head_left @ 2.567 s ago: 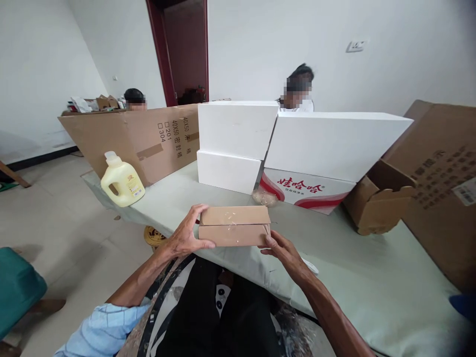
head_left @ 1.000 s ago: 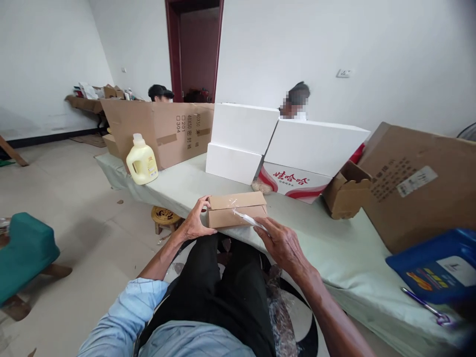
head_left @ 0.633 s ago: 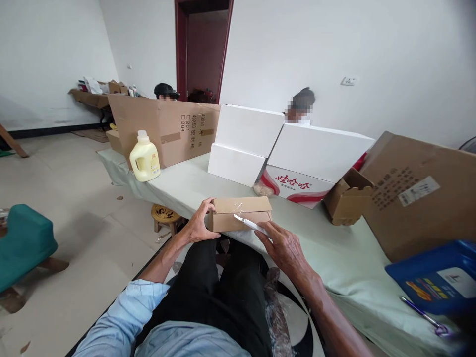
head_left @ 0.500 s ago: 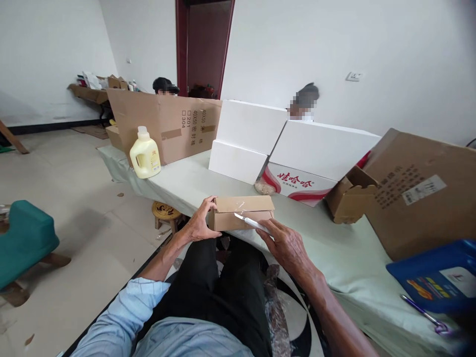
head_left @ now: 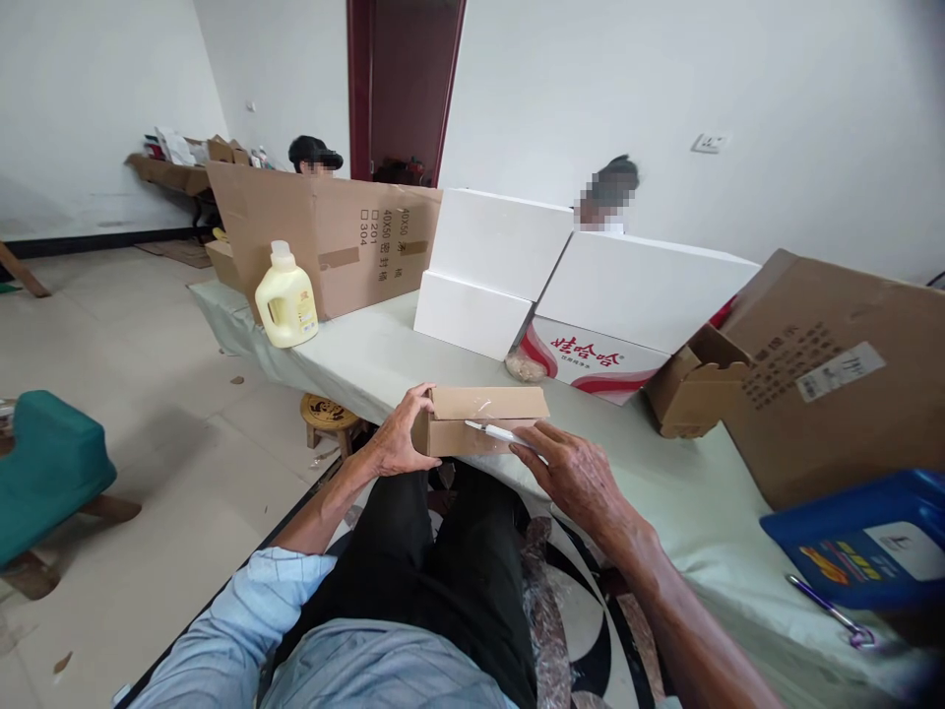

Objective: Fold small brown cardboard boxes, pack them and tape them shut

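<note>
A small brown cardboard box point(head_left: 487, 403) lies at the near edge of the cloth-covered table, a strip of clear tape across its top seam. My left hand point(head_left: 403, 433) grips the box's left end, thumb low and fingers over the upper corner. In my right hand point(head_left: 572, 463) is a white-handled craft knife point(head_left: 493, 431), held like a pen. Its blade points left and lies at the seam beside the tape; whether it cuts in cannot be made out.
White boxes point(head_left: 494, 241) and a large carton point(head_left: 376, 246) line the table's far side, with a yellow detergent bottle point(head_left: 287, 300) at left. A blue jug point(head_left: 856, 542) and a purple pen-like object point(head_left: 831, 609) lie at right. Two people point(head_left: 314, 156) sit behind the boxes.
My right hand and the knife have shifted slightly to the right, the blade staying by the seam. The left hand keeps its grip on the box. The view has tilted a little.
</note>
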Available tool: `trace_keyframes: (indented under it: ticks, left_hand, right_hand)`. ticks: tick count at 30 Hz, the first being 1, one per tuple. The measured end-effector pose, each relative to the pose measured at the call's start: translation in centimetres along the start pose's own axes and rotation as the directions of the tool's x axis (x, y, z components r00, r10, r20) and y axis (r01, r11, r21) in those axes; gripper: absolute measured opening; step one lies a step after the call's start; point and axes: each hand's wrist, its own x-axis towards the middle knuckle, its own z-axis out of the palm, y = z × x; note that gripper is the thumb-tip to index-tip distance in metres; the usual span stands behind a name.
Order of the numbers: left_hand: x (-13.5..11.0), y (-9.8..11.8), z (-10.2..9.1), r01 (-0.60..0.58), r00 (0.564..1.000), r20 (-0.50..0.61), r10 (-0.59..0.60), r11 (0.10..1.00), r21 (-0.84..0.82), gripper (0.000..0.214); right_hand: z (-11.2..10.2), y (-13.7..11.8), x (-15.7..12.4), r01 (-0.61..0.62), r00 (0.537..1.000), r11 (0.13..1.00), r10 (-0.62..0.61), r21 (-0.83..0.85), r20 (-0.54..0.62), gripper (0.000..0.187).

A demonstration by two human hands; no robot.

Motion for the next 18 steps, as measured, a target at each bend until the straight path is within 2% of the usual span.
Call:
trace_keyframes:
  ticks: [3, 6, 10, 13, 16, 18]
  left_hand:
    - [0.0, -0.1, -0.1, -0.028, 1.000, 0.002, 0.028, 0.999, 0.017, 0.076]
    - [-0.1, -0.3, -0.2, -0.043, 0.999, 0.003, 0.043, 0.999, 0.034, 0.077]
    - [-0.1, -0.3, -0.2, -0.057, 0.998, 0.012, 0.056, 0.997, 0.052, 0.076]
    - [-0.1, -0.2, -0.2, -0.069, 0.998, 0.010, 0.068, 0.996, 0.064, 0.077]
    - [0.0, -0.3, -0.3, -0.083, 0.997, 0.003, 0.083, 0.994, 0.074, 0.076]
    - [-0.1, -0.4, -0.4, -0.087, 0.996, -0.012, 0.088, 0.993, 0.081, 0.076]
  right_hand:
    - [-0.8, -0.3, 0.6, 0.013, 1.000, 0.999, -0.012, -0.052, 0.022, 0.040]
    - [-2.3, -1.2, 1.5, -0.017, 0.993, 0.987, 0.034, -0.157, 0.109, 0.037]
    - [-4.5, -3.0, 3.0, -0.061, 0.953, 0.954, 0.143, -0.295, 0.267, 0.033]
    - [-5.3, -3.9, 3.9, -0.049, 0.930, 0.942, 0.164, -0.331, 0.329, 0.032]
    - [-5.6, -3.3, 4.2, -0.052, 0.927, 0.940, 0.171, -0.338, 0.335, 0.032]
    - [-5.8, -1.8, 3.8, -0.095, 0.920, 0.922, 0.226, -0.376, 0.320, 0.031]
